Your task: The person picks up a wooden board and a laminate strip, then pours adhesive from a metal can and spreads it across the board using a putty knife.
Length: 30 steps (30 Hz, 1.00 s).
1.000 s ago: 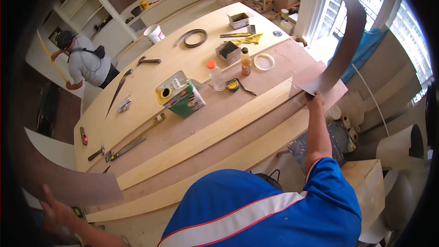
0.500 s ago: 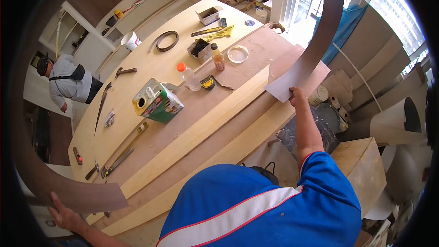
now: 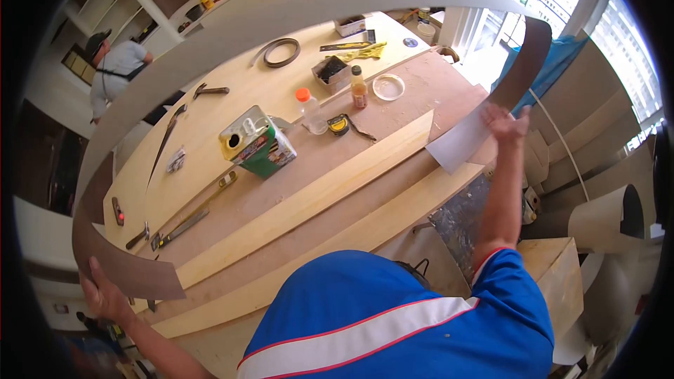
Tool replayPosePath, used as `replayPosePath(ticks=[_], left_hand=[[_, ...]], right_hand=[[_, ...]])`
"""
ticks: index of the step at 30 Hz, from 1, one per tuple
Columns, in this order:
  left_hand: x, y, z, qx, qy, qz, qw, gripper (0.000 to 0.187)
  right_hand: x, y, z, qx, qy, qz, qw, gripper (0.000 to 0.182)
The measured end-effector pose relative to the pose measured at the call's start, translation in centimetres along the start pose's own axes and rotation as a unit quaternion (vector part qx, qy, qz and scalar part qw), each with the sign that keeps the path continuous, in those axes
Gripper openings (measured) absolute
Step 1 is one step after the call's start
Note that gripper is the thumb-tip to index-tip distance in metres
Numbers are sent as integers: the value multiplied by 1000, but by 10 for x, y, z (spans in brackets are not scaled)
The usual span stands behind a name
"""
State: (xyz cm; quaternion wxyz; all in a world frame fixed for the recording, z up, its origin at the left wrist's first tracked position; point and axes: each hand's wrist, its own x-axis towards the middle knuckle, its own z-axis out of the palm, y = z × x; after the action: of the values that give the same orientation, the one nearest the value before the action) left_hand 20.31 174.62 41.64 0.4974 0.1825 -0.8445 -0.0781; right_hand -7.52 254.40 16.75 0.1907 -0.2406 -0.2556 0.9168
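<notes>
A long, flexible brown laminate strip (image 3: pixel 358 1) arches over the table in a wide bow, its pale face showing along the top. My left hand (image 3: pixel 104 296) holds it low at the left, near one end, with the thumb along its edge. At the right, my right hand (image 3: pixel 507 123) rests against the strip near its other end, fingers spread and not wrapped around it. Both ends of the strip curl inward above the near side of the table. Below it lie light wooden boards (image 3: pixel 316 200).
The worktable (image 3: pixel 295 182) carries a green-and-white can (image 3: pixel 260 144), a bottle with an orange cap (image 3: pixel 311 111), a tape measure (image 3: pixel 338 125), a hammer (image 3: pixel 210 91) and a handsaw (image 3: pixel 167 140). Another person (image 3: pixel 123 63) stands at the far left. A wooden box (image 3: pixel 551 274) is at my right.
The strip's arch has come down into view across the far side of the table. My right hand has moved up and right along it, its fingers spreading. The other person has turned.
</notes>
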Motion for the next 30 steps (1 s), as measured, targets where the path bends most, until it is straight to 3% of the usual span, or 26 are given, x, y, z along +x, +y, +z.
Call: replayPosePath(ticks=[1, 5, 8, 12, 15, 19, 20, 22, 23, 24, 30], left_hand=[[0, 0, -1, 26, -13, 11, 1000, 33], [-6, -32, -3, 29, 38, 36, 998, 32], [-17, -40, -7, 90, 67, 22, 993, 32], [-42, -52, -14, 135, 75, -27, 988, 33], [-64, -63, -16, 137, 96, -1, 986, 41], [-99, -59, -19, 129, 90, -13, 987, 43], [-106, -66, -18, 178, 39, -47, 982, 38], [-124, -82, -17, 274, -62, -120, 952, 28], [-127, -70, -10, 200, -52, -22, 978, 24], [-127, -50, 2, 125, -42, 77, 988, 20], [-148, 3, 54, -98, -135, 101, 981, 30]], right_hand=[[6, -23, 14, 69, -64, 18, 995, 111], [15, -84, 100, 75, -247, 22, 966, 121], [-7, -97, 178, 71, -249, -2, 966, 119], [7, -117, 243, 53, -257, -30, 965, 99], [40, -127, 280, -35, -199, 33, 979, 74], [111, -115, 304, -97, -163, -30, 981, 47], [138, -109, 311, -106, -146, -55, 982, 42], [275, -164, 301, -224, -299, -157, 914, 28], [223, -166, 311, -147, -237, -123, 952, 29], [191, -177, 321, -112, -230, -137, 957, 31], [-11, -268, 428, 6, -286, -290, 913, 43]])
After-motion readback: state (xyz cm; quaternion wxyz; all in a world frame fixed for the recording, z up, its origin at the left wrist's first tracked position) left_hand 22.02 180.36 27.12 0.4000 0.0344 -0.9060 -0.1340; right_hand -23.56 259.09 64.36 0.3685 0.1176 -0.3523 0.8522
